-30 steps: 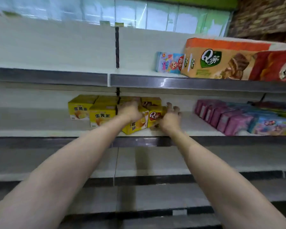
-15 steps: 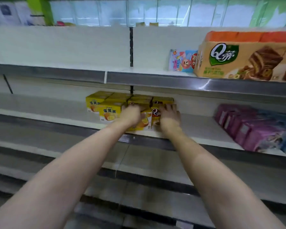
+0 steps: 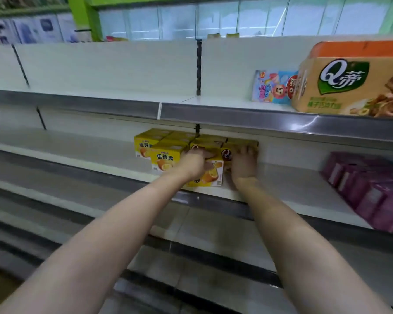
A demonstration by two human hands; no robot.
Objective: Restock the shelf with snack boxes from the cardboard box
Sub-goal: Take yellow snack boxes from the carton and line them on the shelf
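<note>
Both hands were up on the middle shelf (image 3: 304, 186), working the yellow boxes (image 3: 166, 155) into their cluster. The left hand (image 3: 192, 165) curled over the top front edge of the front box (image 3: 210, 174), gripping it; that box sat tilted, its lower edge right at the shelf's lip. The right hand (image 3: 244, 165) lay flatter against the box at 3 o'clock of it, fingers reaching up its face, though blur kept me from telling whether they pressed or clutched. The cardboard box was nowhere in sight.

The risk, as I judged it, was that tilted front box: so close to the lip, a careless let-go or a shove from the side could tip it off onto the lower shelves. Pushing too hard toward 12 o'clock might also knock the back row askew against the rear panel.

The shelving was white with grey metal price rails, mostly bare at 9 o'clock. Purple boxes (image 3: 370, 189) stood in a row at 3 o'clock on the same shelf, well apart from the yellow ones. On the shelf above, at 1 o'clock, sat a big orange-topped carton (image 3: 349, 87) with a small blue packet (image 3: 272, 87) just beside it. Behind ran glass panels and a green frame.
</note>
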